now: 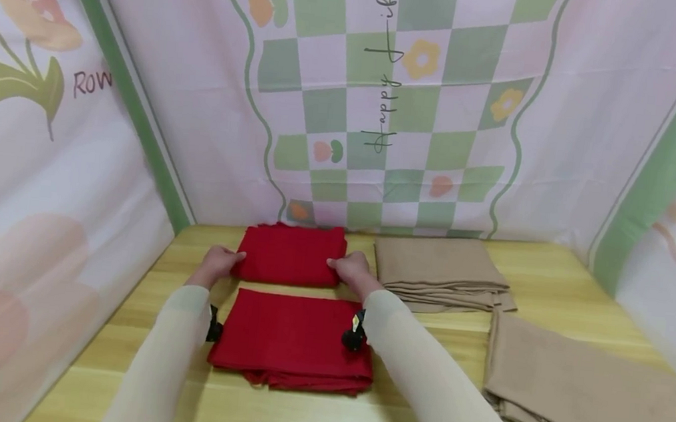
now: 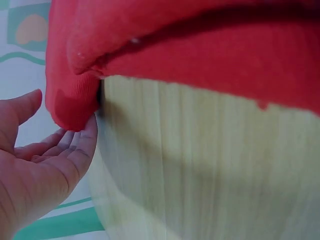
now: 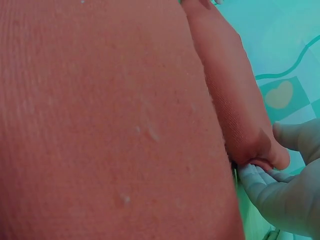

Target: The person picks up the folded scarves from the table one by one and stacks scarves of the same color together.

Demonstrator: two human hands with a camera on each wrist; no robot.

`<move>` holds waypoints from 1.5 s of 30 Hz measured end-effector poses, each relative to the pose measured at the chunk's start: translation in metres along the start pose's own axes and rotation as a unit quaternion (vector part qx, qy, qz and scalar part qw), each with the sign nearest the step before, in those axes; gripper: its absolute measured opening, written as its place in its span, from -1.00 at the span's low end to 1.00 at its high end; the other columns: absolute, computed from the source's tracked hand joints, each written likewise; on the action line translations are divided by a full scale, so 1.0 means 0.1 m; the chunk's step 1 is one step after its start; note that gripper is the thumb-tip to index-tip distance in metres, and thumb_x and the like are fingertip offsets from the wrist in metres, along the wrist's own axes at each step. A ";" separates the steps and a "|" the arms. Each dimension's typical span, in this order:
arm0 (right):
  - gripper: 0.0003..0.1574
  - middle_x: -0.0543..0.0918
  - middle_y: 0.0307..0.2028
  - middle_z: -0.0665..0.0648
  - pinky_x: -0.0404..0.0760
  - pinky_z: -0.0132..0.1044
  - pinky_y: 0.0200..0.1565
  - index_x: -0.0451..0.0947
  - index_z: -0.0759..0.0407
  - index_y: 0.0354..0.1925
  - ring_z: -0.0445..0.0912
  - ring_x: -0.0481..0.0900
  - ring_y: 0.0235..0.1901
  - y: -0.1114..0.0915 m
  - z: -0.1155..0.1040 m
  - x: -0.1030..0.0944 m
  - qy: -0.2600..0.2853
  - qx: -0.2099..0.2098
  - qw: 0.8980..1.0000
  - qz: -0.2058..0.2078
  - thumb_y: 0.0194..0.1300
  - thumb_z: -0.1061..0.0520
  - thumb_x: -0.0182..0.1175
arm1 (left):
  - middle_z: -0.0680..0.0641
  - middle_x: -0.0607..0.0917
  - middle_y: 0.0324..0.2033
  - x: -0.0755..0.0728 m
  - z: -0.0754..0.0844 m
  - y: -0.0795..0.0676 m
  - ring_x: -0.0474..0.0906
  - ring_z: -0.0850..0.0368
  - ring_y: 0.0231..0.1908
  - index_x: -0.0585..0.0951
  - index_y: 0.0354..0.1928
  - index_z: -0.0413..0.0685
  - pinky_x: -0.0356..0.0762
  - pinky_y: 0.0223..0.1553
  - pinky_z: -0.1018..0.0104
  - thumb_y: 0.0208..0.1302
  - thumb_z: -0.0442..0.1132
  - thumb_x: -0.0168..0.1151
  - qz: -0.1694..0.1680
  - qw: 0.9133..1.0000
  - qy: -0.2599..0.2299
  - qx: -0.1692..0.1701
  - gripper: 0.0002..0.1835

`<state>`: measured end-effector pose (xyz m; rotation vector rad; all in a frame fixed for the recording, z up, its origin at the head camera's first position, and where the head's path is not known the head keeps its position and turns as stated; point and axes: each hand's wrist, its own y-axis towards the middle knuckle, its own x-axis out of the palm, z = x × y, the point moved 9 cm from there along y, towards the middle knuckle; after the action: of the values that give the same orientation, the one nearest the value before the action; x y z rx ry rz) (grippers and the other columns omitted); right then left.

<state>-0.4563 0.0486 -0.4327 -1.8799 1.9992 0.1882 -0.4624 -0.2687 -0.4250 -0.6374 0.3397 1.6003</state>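
Note:
Two folded red cloths lie one behind the other in the head view. My left hand [image 1: 220, 261] is at the left side of the far red cloth [image 1: 290, 255]. In the left wrist view its fingers [image 2: 82, 145] reach under the rounded end of a red cloth fold [image 2: 74, 107], while the thumb stands a little apart from the fabric. At the opposite side, my right hand [image 1: 355, 269] takes the cloth's edge between the thumb and the fingers [image 3: 257, 182] tucked beneath it. The near red cloth [image 1: 297, 335] lies between my forearms.
A folded beige cloth [image 1: 438, 263] lies to the right of the far red one. Another beige cloth [image 1: 587, 394] is at the front right. The wooden table [image 1: 138, 354] meets printed curtains [image 1: 214, 180] at the back and sides.

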 end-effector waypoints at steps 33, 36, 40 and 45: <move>-0.58 0.57 -0.04 0.26 0.54 -0.27 -0.11 0.46 0.49 0.06 -0.06 0.53 -0.21 0.00 0.06 0.17 0.116 0.040 0.991 -0.052 0.39 0.18 0.18 | -0.43 0.28 0.28 0.21 0.03 -0.05 0.38 -0.17 0.17 0.09 0.36 -0.59 0.50 0.10 0.06 0.53 -0.19 -0.05 -0.087 0.984 -0.148 -0.045 -0.38; -0.59 0.57 -0.05 0.26 0.54 -0.29 -0.14 0.46 0.48 0.07 -0.06 0.53 -0.22 -0.01 0.07 0.16 0.120 0.043 0.991 -0.051 0.39 0.18 0.18 | -0.41 0.30 0.27 0.21 0.05 -0.06 0.45 -0.07 0.04 0.11 0.36 -0.57 0.49 0.11 0.06 0.53 -0.16 -0.04 -0.088 0.982 -0.162 -0.045 -0.37; -0.56 0.57 -0.01 0.30 0.58 -0.26 -0.09 0.44 0.50 0.09 -0.02 0.58 -0.15 -0.02 0.08 0.17 0.131 0.046 0.989 -0.056 0.38 0.20 0.19 | -0.41 0.35 0.25 0.21 0.06 -0.07 0.50 -0.05 -0.02 0.18 0.34 -0.54 0.49 0.11 0.05 0.50 -0.14 0.01 -0.088 0.980 -0.171 -0.044 -0.37; -0.54 0.57 0.01 0.29 0.56 -0.27 -0.10 0.47 0.47 0.08 -0.02 0.59 -0.18 -0.01 0.08 0.15 0.116 0.043 0.991 -0.050 0.35 0.16 0.23 | -0.41 0.38 0.25 0.22 0.10 -0.06 0.53 -0.05 -0.02 0.24 0.33 -0.53 0.46 0.13 0.02 0.48 -0.17 0.06 -0.090 0.979 -0.178 -0.031 -0.40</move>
<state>-0.4546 0.0373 -0.4459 -2.0187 2.0158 -0.1485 -0.4591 -0.2440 -0.4285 -0.4048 -0.0335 1.5182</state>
